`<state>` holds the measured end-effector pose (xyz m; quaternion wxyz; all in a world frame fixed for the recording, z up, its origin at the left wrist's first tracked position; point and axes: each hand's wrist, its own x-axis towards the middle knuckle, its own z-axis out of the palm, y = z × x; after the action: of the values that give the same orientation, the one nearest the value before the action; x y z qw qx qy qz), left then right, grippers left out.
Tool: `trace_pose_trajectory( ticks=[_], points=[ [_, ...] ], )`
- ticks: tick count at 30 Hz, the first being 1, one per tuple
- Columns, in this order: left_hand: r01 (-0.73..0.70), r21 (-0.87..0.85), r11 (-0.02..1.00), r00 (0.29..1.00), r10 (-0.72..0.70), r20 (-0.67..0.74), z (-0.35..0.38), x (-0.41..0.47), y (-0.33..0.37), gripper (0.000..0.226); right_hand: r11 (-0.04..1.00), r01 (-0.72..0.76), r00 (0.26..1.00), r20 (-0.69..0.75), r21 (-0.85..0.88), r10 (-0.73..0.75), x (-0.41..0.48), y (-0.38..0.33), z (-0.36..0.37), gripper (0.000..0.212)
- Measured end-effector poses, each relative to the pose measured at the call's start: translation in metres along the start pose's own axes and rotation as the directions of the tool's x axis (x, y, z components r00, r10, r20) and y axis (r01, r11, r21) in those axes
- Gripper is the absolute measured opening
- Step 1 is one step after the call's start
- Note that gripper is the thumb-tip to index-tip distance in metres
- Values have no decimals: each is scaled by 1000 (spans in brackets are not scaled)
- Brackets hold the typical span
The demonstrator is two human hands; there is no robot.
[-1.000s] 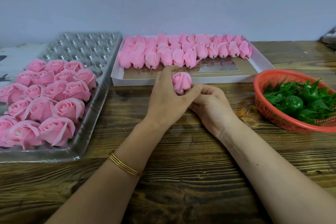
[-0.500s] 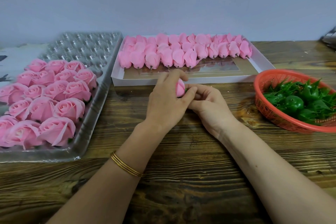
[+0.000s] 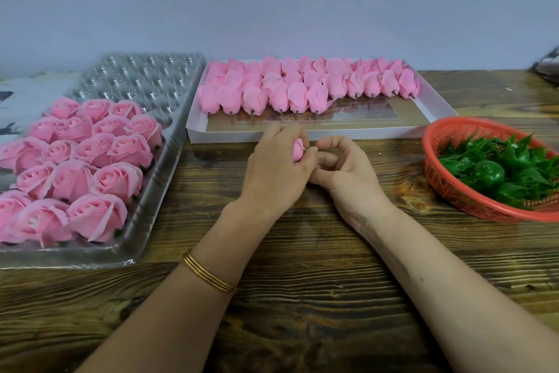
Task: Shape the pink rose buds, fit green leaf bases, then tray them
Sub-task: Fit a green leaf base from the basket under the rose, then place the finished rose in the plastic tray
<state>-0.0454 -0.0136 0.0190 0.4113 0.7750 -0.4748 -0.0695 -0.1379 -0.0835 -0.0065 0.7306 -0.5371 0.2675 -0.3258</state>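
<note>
Soft pink roses (image 3: 90, 167) fill the clear silvery tray (image 3: 142, 79); more pink buds (image 3: 305, 85) line the white box (image 3: 432, 100). Dark green leaf bases (image 3: 496, 173) sit in an orange-red mesh basket (image 3: 453, 191). Dark brown, streaky-grained worktop (image 3: 317, 297), gold bangles (image 3: 208, 274), pale grey-blue wall (image 3: 272, 3).

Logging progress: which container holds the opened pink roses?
The clear plastic tray at left; the white cardboard box holds closed buds, the red basket green leaf bases.
</note>
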Motion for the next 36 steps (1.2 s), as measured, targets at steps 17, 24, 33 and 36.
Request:
trace_pose_trajectory(
  ticks=[17,24,33,36],
  points=[
    [-44,88,995,998,41,38,3,4,-10,8,994,8,1000,-21,-109,-10,0,-3,0,40],
    [-51,34,998,997,49,57,-1,5,-10,4,988,-33,999,-17,-152,30,2,-5,0,39],
    [-15,60,998,1000,15,-7,-32,16,-11,11,991,-118,992,-34,62,120,7,-6,-1,32],
    [6,60,998,998,-2,-65,-59,17,-6,16,991,-124,991,-37,55,126,8,-6,-2,31]
  ],
)
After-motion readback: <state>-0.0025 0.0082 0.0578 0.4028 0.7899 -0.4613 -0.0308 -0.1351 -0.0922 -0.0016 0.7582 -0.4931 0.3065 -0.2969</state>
